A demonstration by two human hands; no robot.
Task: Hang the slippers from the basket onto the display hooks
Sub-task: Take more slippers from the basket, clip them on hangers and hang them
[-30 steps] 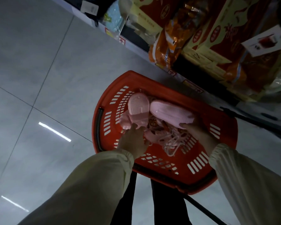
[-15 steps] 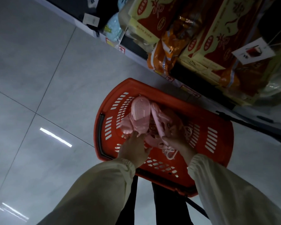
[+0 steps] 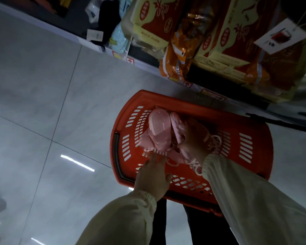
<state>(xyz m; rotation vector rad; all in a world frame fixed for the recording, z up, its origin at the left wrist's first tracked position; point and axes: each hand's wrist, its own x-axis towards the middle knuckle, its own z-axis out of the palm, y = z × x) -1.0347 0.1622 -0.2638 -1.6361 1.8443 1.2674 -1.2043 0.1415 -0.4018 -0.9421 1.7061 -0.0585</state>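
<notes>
**Barely begun – slippers not out of the basket yet**

Pink slippers (image 3: 159, 131) sit piled inside the red basket (image 3: 254, 149) on the floor, next to a low shelf w/ red-yellow boxes (image 3: 233, 32). Right hand (image 3: 193, 138) is down in the pile, fingers curled round one slipper held on its edge – looks like a grip. Left hand (image 3: 153, 175) is at the basket's near side, fingers spread and loose, tips just touching the sole-up slipper's lower edge; holding nothing. More pink stuff lies under both; exact count can't tell. No display hooks in view, nothing hung as far as seen. Judgement: approx. whole job left – lift, carry, hang each pr.
</notes>
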